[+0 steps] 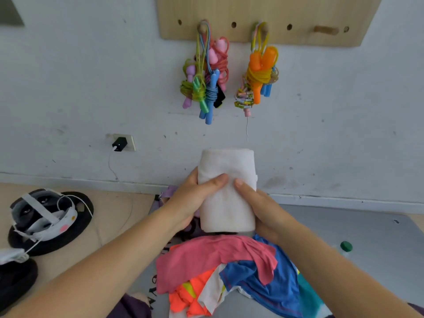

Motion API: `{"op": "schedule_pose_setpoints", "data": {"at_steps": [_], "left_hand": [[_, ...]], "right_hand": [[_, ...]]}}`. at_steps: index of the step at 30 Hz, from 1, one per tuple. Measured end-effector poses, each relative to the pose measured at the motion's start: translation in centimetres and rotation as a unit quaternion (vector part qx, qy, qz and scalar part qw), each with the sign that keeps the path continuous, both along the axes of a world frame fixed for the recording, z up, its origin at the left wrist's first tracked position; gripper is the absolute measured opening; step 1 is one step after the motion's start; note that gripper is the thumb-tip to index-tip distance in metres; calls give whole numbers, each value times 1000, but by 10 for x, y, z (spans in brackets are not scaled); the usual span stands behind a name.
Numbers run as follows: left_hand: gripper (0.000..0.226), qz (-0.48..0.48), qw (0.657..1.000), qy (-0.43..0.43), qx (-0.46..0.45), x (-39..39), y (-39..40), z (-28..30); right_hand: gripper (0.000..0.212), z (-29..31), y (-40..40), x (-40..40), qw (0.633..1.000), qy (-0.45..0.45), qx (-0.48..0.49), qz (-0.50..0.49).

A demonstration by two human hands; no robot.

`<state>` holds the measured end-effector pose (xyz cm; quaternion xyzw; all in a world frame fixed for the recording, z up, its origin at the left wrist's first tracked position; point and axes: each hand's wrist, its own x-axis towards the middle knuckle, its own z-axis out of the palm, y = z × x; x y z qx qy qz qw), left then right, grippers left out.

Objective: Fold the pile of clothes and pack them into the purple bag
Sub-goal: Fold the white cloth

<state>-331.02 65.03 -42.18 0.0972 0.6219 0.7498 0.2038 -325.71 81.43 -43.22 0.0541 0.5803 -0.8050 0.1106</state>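
A folded white cloth (227, 177) stands upright in the air in front of me. My left hand (195, 198) grips its left side with the thumb across the front. My right hand (261, 207) grips its right side, thumb on the front too. Below them lies the pile of clothes (220, 271) on a grey mat: a pink garment on top, blue, orange and white pieces under it. The purple bag (168, 193) shows only as straps and a dark opening behind my left wrist; most of it is hidden.
Black weight plates (52, 235) with a white headset lie on the floor at left. A green bottle cap (346, 246) sits on the grey mat (358, 230) at right. Jump ropes (206, 74) hang on the wall, and a charger (119, 144) is plugged in.
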Motion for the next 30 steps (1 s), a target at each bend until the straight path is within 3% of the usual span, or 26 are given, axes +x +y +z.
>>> {"op": "schedule_pose_setpoints", "data": {"at_steps": [4,6,10,14,17,19,21,24,26,28,30], "left_hand": [[42,-56,992,18,-114,-65,-10,-27],[37,-72,961,73,-259,-102,-16,-64],[35,-149,841,174,-490,-166,-40,-165],[71,-246,716,287,-587,-212,-58,-248],[92,-301,647,284,-640,-229,-64,-293],[85,-308,646,282,-639,-234,-67,-313],[62,-273,671,318,-612,-236,-70,-325],[44,-227,704,368,-563,-233,-70,-334],[43,-208,705,392,-553,-229,-68,-340],[44,-183,721,391,-542,-229,-65,-341],[43,-159,748,387,-515,-231,-62,-341]], "right_hand": [[52,-31,11,-53,1000,-17,10,-9],[53,-62,23,-81,995,-74,58,-46],[61,-142,53,-137,957,-222,142,-124],[54,-210,61,-188,952,-290,88,-34],[38,-255,46,-226,947,-316,63,1],[33,-281,33,-250,936,-342,76,-3],[30,-302,26,-274,933,-342,85,-68],[41,-325,26,-309,944,-257,138,-155],[51,-339,27,-323,934,-234,241,-125],[53,-354,31,-327,884,-238,399,-58],[50,-365,33,-324,849,-251,464,6]]}}
